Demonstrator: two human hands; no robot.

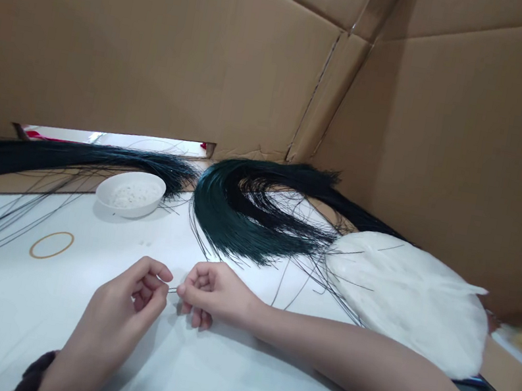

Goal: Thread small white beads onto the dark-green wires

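Observation:
In the head view, my left hand [124, 309] is at the lower centre, its fingers curled and the thumb drawn up towards them. Facing it, my right hand [211, 290] has its thumb and index finger pinched together. A short piece of a thin dark strand [172, 289] spans the small gap between the fingertips of both hands. Its ends are hidden in the fingers. Just beyond my right hand, a thick curved bundle of dark green-black strands [231, 220] lies on the white table [190, 377].
A white bowl [151, 207] holds small white bits. Nearby are a tan rubber band [51, 245], a second dark bundle [47, 156] and loose strands [0, 225]. A puffy white mass [409, 294] rests at the right. Cardboard walls [142, 35] enclose the back and right.

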